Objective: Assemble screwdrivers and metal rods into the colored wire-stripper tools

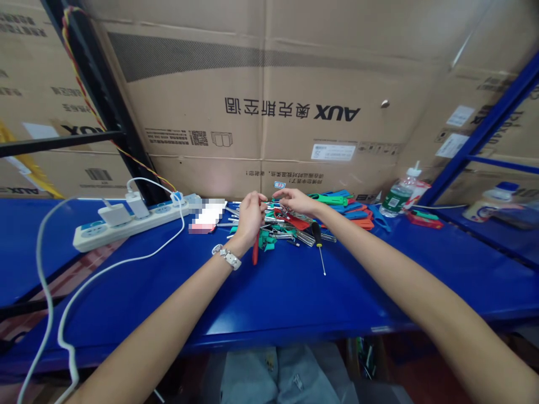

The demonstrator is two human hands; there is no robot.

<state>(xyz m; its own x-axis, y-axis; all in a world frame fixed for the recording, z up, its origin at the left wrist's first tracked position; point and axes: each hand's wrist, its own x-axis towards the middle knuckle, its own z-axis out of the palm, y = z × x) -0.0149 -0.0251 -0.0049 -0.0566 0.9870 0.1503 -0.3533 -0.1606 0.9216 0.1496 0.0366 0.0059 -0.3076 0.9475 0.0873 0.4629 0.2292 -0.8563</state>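
My left hand [251, 216] is over the left side of a pile of small metal and green plastic parts [275, 238], its fingers curled together. My right hand [297, 202] faces it across the pile, thumb and fingers drawn together in a pinch. What either hand holds is too small or too hidden to make out. A small blue-and-white tag [279, 184] shows just beyond the fingertips. Beside my left wrist a red handle [255, 251] sticks out. A screwdriver [319, 247] with a black and yellow handle lies below my right hand, and a flat red piece [297, 221] lies under it.
Green plastic pieces [332, 199] and orange ones [364, 224] lie to the right, near a green-labelled bottle [394, 196]. A white power strip [130, 223] with cables is on the left of the blue table [269, 306]. Large cardboard [269, 73] stands behind.
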